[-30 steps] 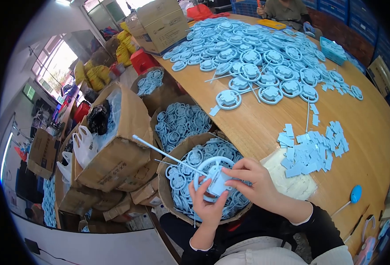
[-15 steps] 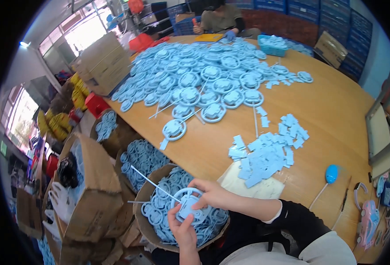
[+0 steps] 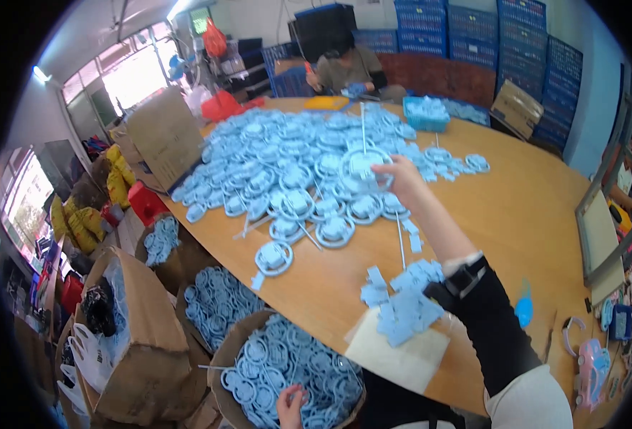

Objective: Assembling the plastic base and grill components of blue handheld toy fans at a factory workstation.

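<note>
1. Nearest me, the left hand (image 3: 292, 407) sits low over a carton (image 3: 219, 393) filled with blue plastic parts (image 3: 298, 365). Its fingers curl loosely around nothing; I can't tell whether they touch the parts.
2. Just to the right, I see a pale sheet (image 3: 387, 357) on the wooden table (image 3: 516, 222), partly under a heap of flat blue tabs (image 3: 405, 304).
3. Farther out, the right hand (image 3: 406, 180) is at the end of its outstretched arm, gripping the right edge of a blue wheel (image 3: 362, 166) between thumb and fingers.
4. I have that wheel raised in front of the big pile of similar wheels (image 3: 273, 164), a thin rod (image 3: 364, 125) pointing up from it.
5. Beyond the pile, I make out a turquoise basket (image 3: 427, 124), a seated co-worker (image 3: 355, 68) and stacked blue crates (image 3: 473, 36).
</note>
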{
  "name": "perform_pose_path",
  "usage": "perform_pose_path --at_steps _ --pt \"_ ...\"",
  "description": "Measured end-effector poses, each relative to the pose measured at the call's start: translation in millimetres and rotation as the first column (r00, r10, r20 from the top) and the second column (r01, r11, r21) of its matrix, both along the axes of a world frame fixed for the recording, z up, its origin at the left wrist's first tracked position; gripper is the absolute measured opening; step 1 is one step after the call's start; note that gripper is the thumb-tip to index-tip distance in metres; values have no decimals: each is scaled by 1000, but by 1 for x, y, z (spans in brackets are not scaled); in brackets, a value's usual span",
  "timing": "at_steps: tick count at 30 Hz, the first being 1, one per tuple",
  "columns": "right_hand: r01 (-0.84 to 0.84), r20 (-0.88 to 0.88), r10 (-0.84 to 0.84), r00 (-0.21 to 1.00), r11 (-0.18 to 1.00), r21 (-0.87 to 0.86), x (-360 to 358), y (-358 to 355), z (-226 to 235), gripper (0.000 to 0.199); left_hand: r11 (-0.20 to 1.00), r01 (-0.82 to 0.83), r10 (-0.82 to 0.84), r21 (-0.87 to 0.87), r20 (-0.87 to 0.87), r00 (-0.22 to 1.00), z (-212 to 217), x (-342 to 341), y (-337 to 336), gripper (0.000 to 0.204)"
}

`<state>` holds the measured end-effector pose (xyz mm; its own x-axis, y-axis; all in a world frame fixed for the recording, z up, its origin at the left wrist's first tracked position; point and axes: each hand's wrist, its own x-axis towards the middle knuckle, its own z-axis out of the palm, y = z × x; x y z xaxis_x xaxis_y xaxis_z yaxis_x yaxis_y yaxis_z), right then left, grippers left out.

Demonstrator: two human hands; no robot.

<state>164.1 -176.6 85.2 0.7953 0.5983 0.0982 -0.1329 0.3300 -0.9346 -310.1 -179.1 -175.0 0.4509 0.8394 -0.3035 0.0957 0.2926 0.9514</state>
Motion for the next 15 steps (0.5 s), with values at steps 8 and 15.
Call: perform_pose_path --at_steps 8,15 --pt "-470 114 472 874 881 -51 -164 -47 3 52 959 167 -267 230 527 807 158 87 9 60" --pt "-539 199 559 805 829 -148 -204 -54 -24 53 993 54 -111 108 633 767 204 126 10 59"
